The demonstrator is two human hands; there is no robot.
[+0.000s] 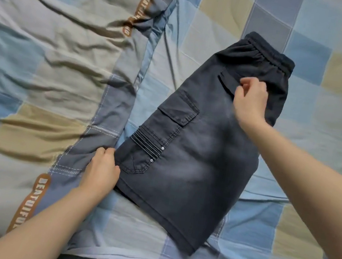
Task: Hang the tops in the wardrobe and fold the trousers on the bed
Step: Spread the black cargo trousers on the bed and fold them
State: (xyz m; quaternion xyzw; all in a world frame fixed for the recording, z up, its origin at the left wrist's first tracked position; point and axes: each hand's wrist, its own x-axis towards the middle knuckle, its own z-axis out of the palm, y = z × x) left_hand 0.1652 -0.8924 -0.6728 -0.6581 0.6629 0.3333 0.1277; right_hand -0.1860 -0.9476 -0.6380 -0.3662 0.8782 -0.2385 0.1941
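Two hands work on dark shorts (198, 138) laid flat on the bed (328, 111): the left hand (102, 171) grips the shorts' lower left edge near the hem, and the right hand (251, 97), fingers curled, pinches the cloth below the elastic waistband beside a small pocket. A rumpled checked quilt (42, 49) lies just left of the shorts.

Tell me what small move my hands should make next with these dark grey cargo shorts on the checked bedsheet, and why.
Probably fold once across the middle: bring the hem end up to the elastic waistband. The dark grey cargo shorts already lie flat, halved lengthwise, on the checked bedsheet. The left hand grips the hem-side edge and the right hand pinches fabric near the waistband, so both are placed for it.
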